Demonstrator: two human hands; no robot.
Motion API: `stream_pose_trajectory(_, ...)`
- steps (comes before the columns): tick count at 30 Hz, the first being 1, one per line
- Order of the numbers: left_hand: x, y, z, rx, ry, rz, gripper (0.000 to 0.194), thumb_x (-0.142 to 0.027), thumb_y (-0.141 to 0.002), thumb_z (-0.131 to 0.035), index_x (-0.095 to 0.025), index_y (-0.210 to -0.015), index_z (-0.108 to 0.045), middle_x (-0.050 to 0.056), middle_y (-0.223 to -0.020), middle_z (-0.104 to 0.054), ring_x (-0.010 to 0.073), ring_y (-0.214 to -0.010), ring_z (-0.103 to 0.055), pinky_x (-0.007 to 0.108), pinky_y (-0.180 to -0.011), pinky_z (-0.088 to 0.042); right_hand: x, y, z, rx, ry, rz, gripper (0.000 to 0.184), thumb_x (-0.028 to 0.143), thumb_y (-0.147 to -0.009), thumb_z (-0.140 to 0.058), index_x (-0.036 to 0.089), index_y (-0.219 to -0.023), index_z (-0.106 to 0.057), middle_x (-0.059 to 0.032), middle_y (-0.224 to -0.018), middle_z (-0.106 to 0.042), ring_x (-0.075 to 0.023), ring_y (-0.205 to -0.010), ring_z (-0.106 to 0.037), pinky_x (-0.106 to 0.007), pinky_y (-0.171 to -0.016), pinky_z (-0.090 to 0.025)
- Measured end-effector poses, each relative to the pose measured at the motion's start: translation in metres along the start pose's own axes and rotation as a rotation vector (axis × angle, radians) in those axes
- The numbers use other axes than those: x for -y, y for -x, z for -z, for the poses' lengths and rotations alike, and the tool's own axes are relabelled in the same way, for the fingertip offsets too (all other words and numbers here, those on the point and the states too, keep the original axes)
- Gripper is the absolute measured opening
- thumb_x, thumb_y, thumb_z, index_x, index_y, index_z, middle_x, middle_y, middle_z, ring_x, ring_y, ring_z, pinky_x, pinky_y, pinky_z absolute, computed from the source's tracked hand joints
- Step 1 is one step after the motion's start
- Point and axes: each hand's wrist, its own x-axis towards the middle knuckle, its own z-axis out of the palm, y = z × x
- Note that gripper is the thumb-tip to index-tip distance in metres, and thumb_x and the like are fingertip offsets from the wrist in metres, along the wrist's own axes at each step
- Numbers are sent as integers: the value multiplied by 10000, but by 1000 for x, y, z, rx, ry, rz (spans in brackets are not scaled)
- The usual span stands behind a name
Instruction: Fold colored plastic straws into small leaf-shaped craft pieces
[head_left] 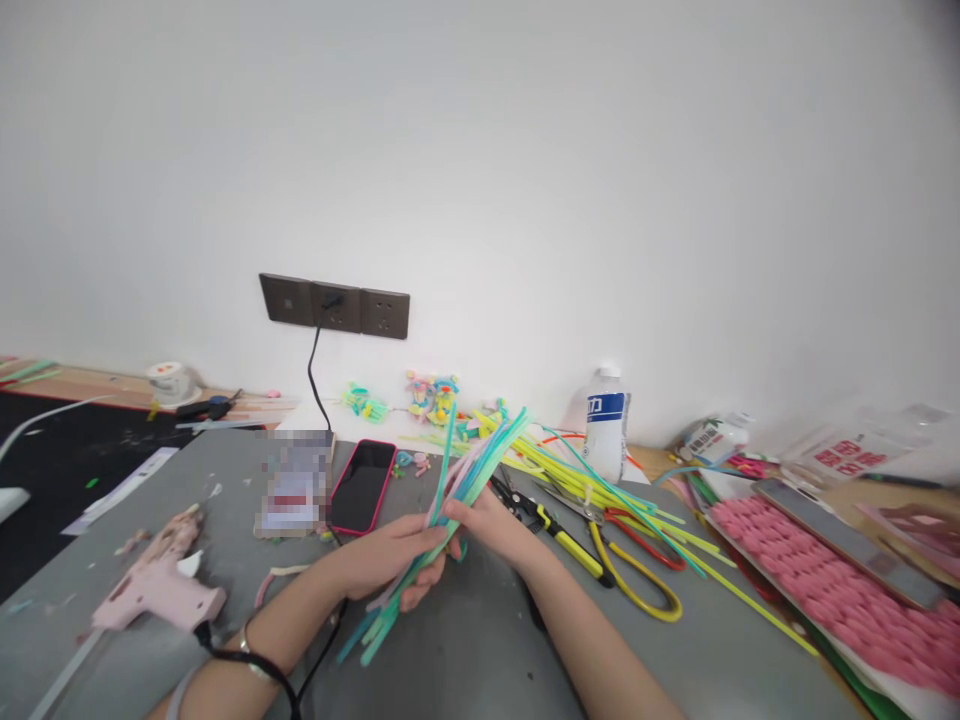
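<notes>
A bundle of pipe cleaners (480,470) in teal, mint, blue and pale pink slants up and to the right above the grey work surface. My left hand (401,555) is closed round its lower part, and the lower ends poke out below the fingers. Higher up, my right hand (484,515) grips the same bundle, thumb across the front; some of its fingers are hidden. Just right of that hand lie yellow-green pipe cleaners (585,475), pliers with black and yellow handles (574,550) and scissors with yellow and red handles (637,580).
A pink glue gun (157,595) lies at the left, its black cord passing by my left forearm. A phone in a pink case (365,485) rests behind my hands. A white bottle (606,425) stands near the wall. Pink braided material (840,570) covers the right side.
</notes>
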Motion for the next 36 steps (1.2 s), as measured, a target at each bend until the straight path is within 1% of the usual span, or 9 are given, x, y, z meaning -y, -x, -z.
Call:
stream_pose_trajectory(5, 1, 0, 0, 49, 40, 73, 352, -537, -865, -595, -186, -873, -561, -87, -586, -333, 35, -396, -197, 178, -379, -204, 2, 1, -1, 11, 31, -23, 367, 534, -808, -660, 196, -858, -527, 46, -626, -566, -99, -393, -539, -203, -364, -400)
stream_pose_trajectory(11, -2, -3, 6, -28, 104, 2, 457, -612, -830, -598, -165, -920, -563, -111, -567, -267, 34, -422, -117, 196, -395, -103, 14, 0, 4, -299, -46, 81, 432, 590, -795, -640, 202, -693, -480, 64, -598, -384, -78, -489, -353, -201, -427, -268)
stream_pose_trajectory(16, -3, -3, 7, -66, 108, -36, 508, -615, -814, -617, -138, -985, -589, -114, -573, -247, 32, -438, -90, 206, -407, -82, 12, -3, 9, -332, -13, 106, 441, 629, -812, -596, 215, -714, -479, 65, -583, -319, -88, -482, -259, -228, -442, -193)
stream_pose_trajectory(21, -6, -7, 9, -170, 186, -171, 471, -588, -779, -673, -149, -918, -576, -114, -556, -267, 29, -426, -115, 186, -390, -111, 12, -1, 36, -339, 254, 151, 479, 669, -836, -509, 198, -868, -591, 59, -552, -401, -104, -465, -351, -248, -476, -327)
stream_pose_trajectory(23, -8, -9, 13, -250, 261, -263, 453, -568, -761, -698, -160, -902, -560, -118, -541, -281, 28, -415, -118, 173, -380, -130, 17, 0, 53, -374, 367, 152, 518, 643, -861, -469, 179, -1032, -623, 4, -682, -560, -120, -513, -447, -256, -506, -384)
stream_pose_trajectory(24, -9, -10, 14, -290, 295, -310, 444, -558, -758, -705, -163, -895, -555, -120, -534, -284, 28, -412, -117, 166, -375, -140, 20, 1, 61, -444, 613, 131, 541, 616, -910, -358, 176, -1075, -627, -29, -780, -629, -130, -546, -501, -262, -527, -423)
stream_pose_trajectory(27, -13, -11, 19, -379, 347, -419, 431, -534, -751, -722, -158, -874, -550, -123, -528, -295, 27, -408, -122, 153, -367, -179, 26, -4, 77, -528, 872, 76, 410, 461, -913, -450, 138, -1032, -674, -106, -964, -702, -166, -651, -585, -303, -635, -478)
stream_pose_trajectory(31, -14, -11, 20, -399, 363, -436, 463, -541, -714, -752, -151, -856, -547, -127, -514, -307, 24, -397, -128, 146, -355, -194, 25, -25, 74, -437, 1143, -18, 217, 226, -828, -620, 188, -1022, -710, -75, -1121, -699, -204, -942, -644, -310, -842, -478)
stream_pose_trajectory(36, -14, -11, 20, -398, 374, -430, 483, -550, -689, -768, -154, -849, -543, -132, -499, -315, 20, -384, -128, 144, -347, -214, 23, -52, 56, -322, 1408, -190, 195, 206, -877, -626, 188, -1062, -685, -89, -1178, -659, -236, -1055, -631, -364, -901, -490)
